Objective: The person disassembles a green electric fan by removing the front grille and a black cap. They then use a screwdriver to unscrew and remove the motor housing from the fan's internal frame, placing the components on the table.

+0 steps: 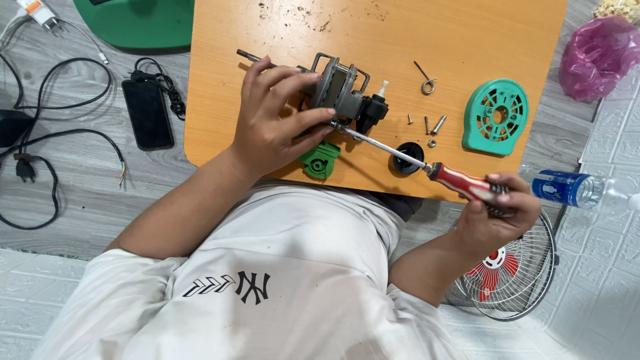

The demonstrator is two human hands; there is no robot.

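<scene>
Left hand wrapped around the grey fan motor on the orange table — fingers curled over its top, firm hold. Right hand clenched on the red screwdriver handle off the table's edge, tip touching the motor's underside. 3 loose screws just beside — green grille cover further right.

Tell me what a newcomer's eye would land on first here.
The grey fan motor at the middle of the orange board, steadied by the left hand. Next, the red-handled screwdriver in the right hand, its tip at the motor. Then the green plastic cover lying to the right.
</scene>
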